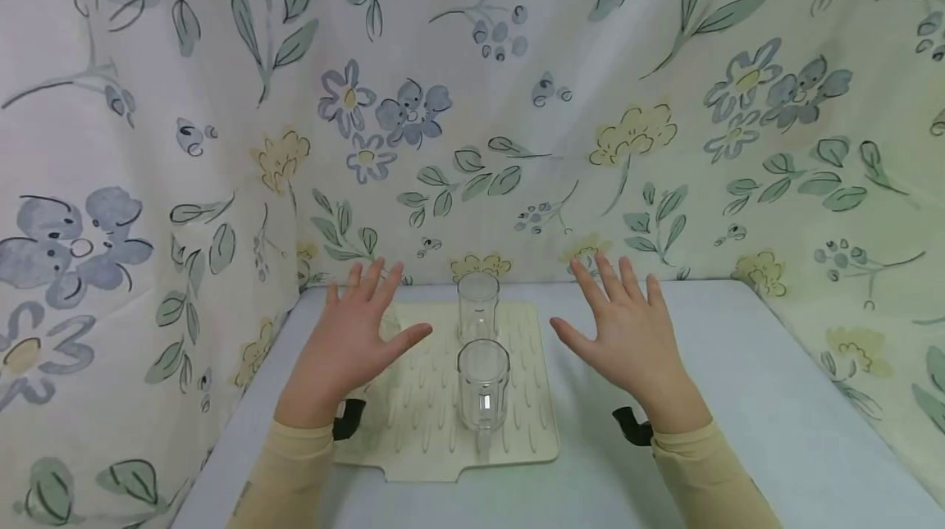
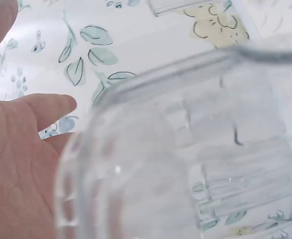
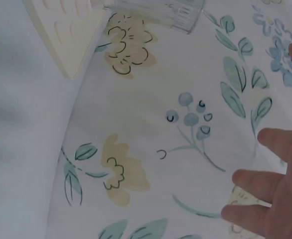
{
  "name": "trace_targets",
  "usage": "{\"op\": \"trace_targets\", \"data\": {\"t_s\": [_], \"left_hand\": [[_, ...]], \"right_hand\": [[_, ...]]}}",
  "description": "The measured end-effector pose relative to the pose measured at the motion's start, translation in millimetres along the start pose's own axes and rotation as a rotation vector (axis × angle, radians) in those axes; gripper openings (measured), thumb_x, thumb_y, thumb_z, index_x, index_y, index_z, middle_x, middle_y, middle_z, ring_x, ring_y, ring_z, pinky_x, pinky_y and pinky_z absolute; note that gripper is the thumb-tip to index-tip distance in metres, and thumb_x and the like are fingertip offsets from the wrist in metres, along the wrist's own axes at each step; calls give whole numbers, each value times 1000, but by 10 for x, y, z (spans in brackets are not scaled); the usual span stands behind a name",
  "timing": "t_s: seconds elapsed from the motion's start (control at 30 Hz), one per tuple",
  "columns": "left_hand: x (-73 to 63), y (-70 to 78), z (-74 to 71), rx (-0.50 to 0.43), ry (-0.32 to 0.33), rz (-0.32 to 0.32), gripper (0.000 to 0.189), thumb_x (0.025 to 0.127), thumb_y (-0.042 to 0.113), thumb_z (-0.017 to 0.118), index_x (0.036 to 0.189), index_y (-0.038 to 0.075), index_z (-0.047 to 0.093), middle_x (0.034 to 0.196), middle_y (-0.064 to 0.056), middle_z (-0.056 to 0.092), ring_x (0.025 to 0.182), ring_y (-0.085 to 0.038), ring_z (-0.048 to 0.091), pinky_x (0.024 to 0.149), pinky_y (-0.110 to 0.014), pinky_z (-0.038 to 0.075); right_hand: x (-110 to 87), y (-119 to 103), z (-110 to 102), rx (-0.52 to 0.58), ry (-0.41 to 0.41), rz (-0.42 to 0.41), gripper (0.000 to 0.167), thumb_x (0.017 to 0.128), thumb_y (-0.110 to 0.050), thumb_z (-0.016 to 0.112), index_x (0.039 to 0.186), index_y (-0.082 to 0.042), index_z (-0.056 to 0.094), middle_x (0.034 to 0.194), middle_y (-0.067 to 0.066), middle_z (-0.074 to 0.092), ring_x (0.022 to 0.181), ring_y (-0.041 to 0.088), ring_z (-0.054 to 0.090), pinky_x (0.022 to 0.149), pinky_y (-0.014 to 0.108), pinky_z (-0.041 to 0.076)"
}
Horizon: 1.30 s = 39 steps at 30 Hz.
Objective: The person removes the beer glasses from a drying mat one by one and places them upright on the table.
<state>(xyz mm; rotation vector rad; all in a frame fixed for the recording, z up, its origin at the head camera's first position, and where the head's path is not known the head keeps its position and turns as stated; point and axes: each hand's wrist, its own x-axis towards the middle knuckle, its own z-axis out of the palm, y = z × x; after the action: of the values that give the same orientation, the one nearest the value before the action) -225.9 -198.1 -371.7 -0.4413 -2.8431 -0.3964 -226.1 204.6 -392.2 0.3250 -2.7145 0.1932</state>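
Note:
My left hand [image 1: 350,344] is raised over the left part of a cream ridged mat [image 1: 431,463], fingers spread and holding nothing. Its palm and fingers show beside a large clear glass vessel [image 2: 146,149] close to the left wrist camera. Right of the mat, my right hand [image 1: 631,336] is held up with straight, spread fingers and nothing in it. Between the hands, two clear glasses stand on the mat, a near glass [image 1: 483,385] and a far glass [image 1: 478,307]. Behind the left hand, part of the mat is hidden.
A white table [image 1: 738,398] carries the mat, which has a tab on its front edge. Floral cloth [image 1: 472,102] hangs behind the table and along both sides. Dark bands [image 1: 633,426] sit at both wrists, by the cream sleeves [image 1: 709,471].

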Motion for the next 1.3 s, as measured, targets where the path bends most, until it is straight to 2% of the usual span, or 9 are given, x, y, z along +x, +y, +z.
{"op": "trace_targets", "data": {"t_s": [0.2, 0.37, 0.53, 0.73, 0.9, 1.07, 1.17, 1.3], "left_hand": [[-46, -151, -141, -155, -25, -45, 107, 102, 86, 50, 181, 20, 17, 188, -9, 20, 173, -43, 19, 135, -72, 25], [-145, -250, -379, -269, 24, -84, 89, 110, 70, 56, 177, 16, 32, 181, -13, 38, 166, -43, 38, 131, -70, 35], [-278, -434, -517, -352, 85, -137, 73, 112, 59, 60, 170, 17, 48, 168, -13, 58, 150, -39, 58, 118, -71, 49], [-378, -693, -560, -439, 72, -238, 73, 113, 61, 56, 169, 16, 51, 163, -16, 61, 148, -46, 59, 117, -70, 51], [-316, -847, -483, -491, 66, -290, 73, 113, 64, 54, 168, 17, 52, 156, -17, 67, 147, -45, 60, 114, -69, 53], [-221, -1042, -283, -575, 50, -345, 67, 114, 58, 56, 164, 13, 57, 149, -19, 72, 140, -42, 65, 116, -66, 52], [-187, -1207, -107, -593, 48, -395, 61, 115, 52, 58, 159, 10, 61, 145, -19, 73, 129, -37, 71, 112, -53, 59], [-166, -1427, 142, -624, 29, -481, 56, 114, 44, 63, 153, 3, 65, 141, -22, 73, 114, -29, 76, 93, -29, 67]], "right_hand": [[30, 25, 17, 191, 68, -42, 78, 108, -63, 62, 172, -22, 45, 173, 17, 51, 160, 48, 46, 128, 76, 34], [57, 18, 13, 338, 158, -62, 63, 109, -48, 67, 163, -15, 58, 160, 14, 65, 144, 42, 64, 119, 68, 51], [51, -15, -15, 449, 121, -13, 58, 113, -49, 61, 161, -18, 59, 155, 13, 69, 142, 40, 66, 116, 67, 53], [28, 9, -11, 534, 72, 29, 56, 115, -52, 57, 162, -23, 59, 159, 7, 66, 142, 34, 65, 113, 68, 53], [19, 57, 7, 581, 106, 36, 51, 115, -48, 58, 159, -23, 61, 152, 4, 71, 139, 31, 67, 111, 67, 54], [15, 71, 9, 639, 175, 0, 44, 115, -36, 60, 155, -17, 64, 142, 7, 76, 132, 33, 70, 106, 65, 55], [23, 61, 17, 661, 207, -33, 41, 115, -31, 62, 153, -15, 66, 139, 6, 78, 130, 32, 71, 105, 62, 55], [42, 28, 17, 691, 224, -68, 39, 114, -26, 64, 151, -17, 67, 137, 3, 79, 129, 26, 72, 107, 57, 54]]}}
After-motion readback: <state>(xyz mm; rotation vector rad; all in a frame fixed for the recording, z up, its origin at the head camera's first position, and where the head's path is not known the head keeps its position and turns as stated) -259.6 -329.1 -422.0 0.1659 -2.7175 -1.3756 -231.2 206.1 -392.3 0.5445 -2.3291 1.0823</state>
